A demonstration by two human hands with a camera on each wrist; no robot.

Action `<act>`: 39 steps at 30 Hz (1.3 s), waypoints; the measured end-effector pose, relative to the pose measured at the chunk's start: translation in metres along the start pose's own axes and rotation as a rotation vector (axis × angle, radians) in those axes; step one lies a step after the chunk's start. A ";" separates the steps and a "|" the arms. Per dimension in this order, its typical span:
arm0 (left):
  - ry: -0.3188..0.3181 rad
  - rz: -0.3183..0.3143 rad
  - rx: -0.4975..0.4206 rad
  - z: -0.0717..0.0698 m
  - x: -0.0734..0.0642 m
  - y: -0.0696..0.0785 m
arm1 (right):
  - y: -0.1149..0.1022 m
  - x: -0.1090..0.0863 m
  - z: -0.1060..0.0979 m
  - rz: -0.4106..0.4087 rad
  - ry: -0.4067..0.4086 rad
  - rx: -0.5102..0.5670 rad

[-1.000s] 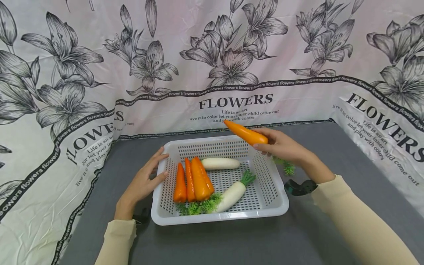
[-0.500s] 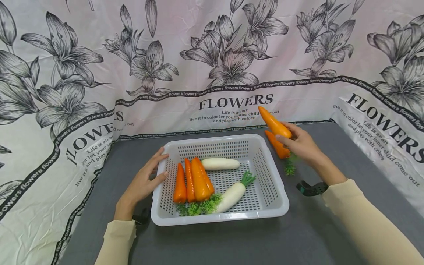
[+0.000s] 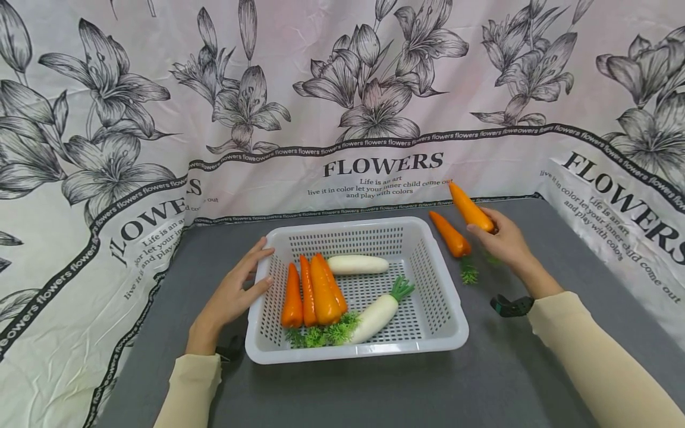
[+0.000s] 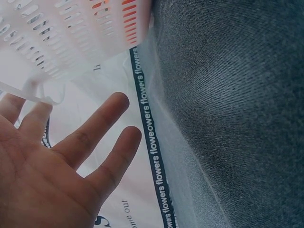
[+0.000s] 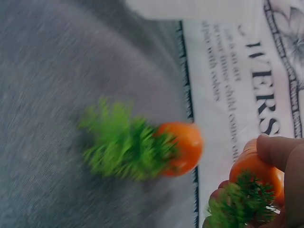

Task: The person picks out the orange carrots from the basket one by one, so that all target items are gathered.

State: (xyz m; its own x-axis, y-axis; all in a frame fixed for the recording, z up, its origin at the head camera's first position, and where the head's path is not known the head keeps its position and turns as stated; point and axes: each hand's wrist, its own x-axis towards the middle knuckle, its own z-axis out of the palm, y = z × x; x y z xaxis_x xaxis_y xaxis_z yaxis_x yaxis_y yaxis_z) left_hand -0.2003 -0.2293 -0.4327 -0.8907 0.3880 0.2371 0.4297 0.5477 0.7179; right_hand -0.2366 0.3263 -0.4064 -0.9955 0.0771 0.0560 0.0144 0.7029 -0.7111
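My right hand [image 3: 500, 239] grips an orange carrot [image 3: 468, 207] by its thick end, tip pointing up and to the far left, above the table right of the basket. In the right wrist view, green leaves [image 5: 237, 204] stick out below the thumb. Another carrot [image 3: 450, 234] lies beside the basket's right wall, its leafy top toward me. My left hand [image 3: 230, 294] rests with spread fingers at the left rim of the white basket [image 3: 357, 355]; in the left wrist view two fingers reach the rim and two stand free.
Inside the basket, several carrots [image 3: 325, 292] lie side by side at the left. A white radish [image 3: 357, 264] lies at the back, and another radish [image 3: 377, 318] with green leaves slants at the front. Flower-printed cloth [image 3: 374, 107] hangs behind the dark grey table [image 3: 364, 395].
My right hand has carried its carrot from above the basket's far right corner rightward over the table. The carrot on the table has come into sight. My left hand stays at the rim.
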 end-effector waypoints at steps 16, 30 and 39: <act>0.006 0.000 0.015 0.000 0.000 0.001 | 0.041 0.007 0.012 0.048 0.019 -0.128; 0.001 -0.010 0.010 -0.001 0.000 0.002 | 0.046 0.003 0.015 0.051 0.002 -0.154; -0.001 -0.015 0.010 0.000 0.000 0.001 | 0.050 0.002 0.022 0.041 0.040 -0.169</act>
State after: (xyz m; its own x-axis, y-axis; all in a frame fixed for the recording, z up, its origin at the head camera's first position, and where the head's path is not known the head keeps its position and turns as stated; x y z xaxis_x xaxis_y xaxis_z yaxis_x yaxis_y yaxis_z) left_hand -0.1996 -0.2290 -0.4317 -0.8969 0.3800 0.2260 0.4177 0.5606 0.7150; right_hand -0.2401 0.3458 -0.4569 -0.9893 0.1336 0.0593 0.0739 0.8074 -0.5854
